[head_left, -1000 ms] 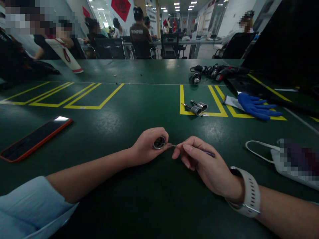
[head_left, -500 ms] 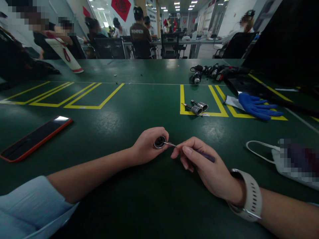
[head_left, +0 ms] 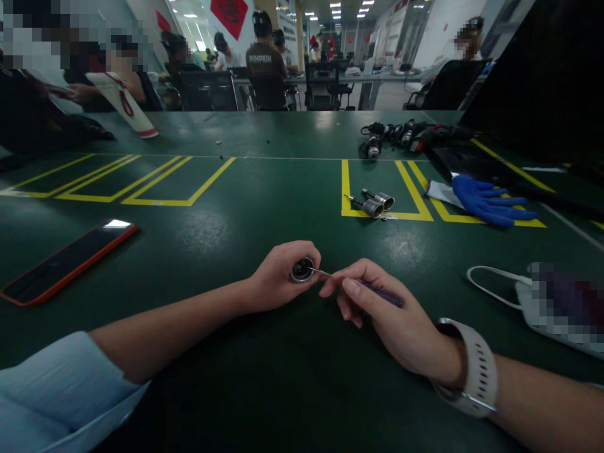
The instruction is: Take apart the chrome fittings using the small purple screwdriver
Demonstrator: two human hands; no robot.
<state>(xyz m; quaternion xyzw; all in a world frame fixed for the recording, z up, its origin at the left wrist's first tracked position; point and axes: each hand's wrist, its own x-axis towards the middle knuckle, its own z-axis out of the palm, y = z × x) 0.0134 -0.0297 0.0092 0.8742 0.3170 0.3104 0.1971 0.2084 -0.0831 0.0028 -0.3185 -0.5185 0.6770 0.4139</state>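
Observation:
My left hand (head_left: 283, 274) is wrapped round a metal cylinder (head_left: 293, 277), its round open end turned up toward me. The cylinder's inside is dark, and its details are too small to make out. In my right hand (head_left: 382, 305) is a slim tool with a dark purple handle (head_left: 389, 297) and a thin metal shaft (head_left: 321, 272), pinched between thumb and fingers. The shaft's tip reaches into the cylinder's mouth. Both hands are low over the green table (head_left: 264, 377).
Two metal cups with thin stems (head_left: 375, 204) lie in a yellow-taped box. A blue glove (head_left: 488, 200) and dark cabled parts (head_left: 391, 135) are at right. An orange-edged phone (head_left: 70, 261) lies left. A white pouch with a loop (head_left: 533, 302) lies right. People sit beyond the table.
My right hand and the purple-handled tool have shifted slightly to the left, toward the cylinder. My left hand stays nearly still.

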